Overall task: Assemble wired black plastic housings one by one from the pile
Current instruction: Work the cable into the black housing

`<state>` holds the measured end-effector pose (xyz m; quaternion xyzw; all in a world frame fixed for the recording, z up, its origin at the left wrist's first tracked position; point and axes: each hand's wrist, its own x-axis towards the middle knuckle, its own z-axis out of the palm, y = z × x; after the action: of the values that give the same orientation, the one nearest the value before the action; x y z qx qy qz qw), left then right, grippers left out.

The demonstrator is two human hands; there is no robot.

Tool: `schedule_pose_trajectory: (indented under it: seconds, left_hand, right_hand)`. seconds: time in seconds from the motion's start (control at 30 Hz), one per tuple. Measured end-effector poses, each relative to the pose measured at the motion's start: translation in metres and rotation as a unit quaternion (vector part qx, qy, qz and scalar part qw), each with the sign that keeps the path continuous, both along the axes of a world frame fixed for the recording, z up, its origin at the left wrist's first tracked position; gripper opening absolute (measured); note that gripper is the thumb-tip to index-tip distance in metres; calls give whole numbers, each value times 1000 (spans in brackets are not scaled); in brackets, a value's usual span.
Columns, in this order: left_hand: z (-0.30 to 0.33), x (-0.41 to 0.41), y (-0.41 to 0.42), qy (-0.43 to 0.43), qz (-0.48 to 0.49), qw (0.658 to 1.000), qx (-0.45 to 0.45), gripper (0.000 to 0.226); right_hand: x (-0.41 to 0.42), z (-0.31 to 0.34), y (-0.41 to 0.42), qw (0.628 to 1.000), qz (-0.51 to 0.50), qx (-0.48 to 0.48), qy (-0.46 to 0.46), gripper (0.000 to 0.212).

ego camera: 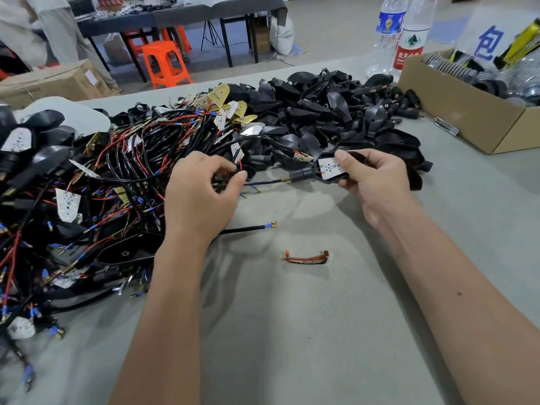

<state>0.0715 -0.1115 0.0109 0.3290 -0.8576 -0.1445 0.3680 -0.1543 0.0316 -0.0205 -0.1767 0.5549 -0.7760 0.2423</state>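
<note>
The right hand (372, 182) grips a black housing (330, 171); the left hand (204, 191) pinches its wire (263, 182) — tangled wire pile (102, 176) just beside, cardboard box (467, 112) beyond.

At upper right we see a cardboard box (461, 112) on the desk (292, 331), two plastic bottles (400, 33) just left of it. An orange stool (166, 64) stands upper left, behind it a dark table (163, 17). A small orange strip (305, 256) lies mid-frame.
</note>
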Motion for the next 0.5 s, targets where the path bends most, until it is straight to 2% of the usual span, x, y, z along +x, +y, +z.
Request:
schedule_pose_trajectory:
  seconds: [0.17,0.27,0.4,0.5]
  left_hand:
    - [-1,-23,24,-57,-57,995,-64,18]
    - [-7,-32,30,-70,-100,991,-50,18]
    - [-8,-33,34,-46,-125,990,-40,20]
    - [-3,-33,38,-65,-131,989,-36,19]
  right_hand:
    - [10,1,-2,999,36,17,17,11]
    - [15,4,-1,998,59,24,27,12]
    - [19,6,0,997,72,31,28,13]
    - [25,4,-1,995,92,29,18,14]
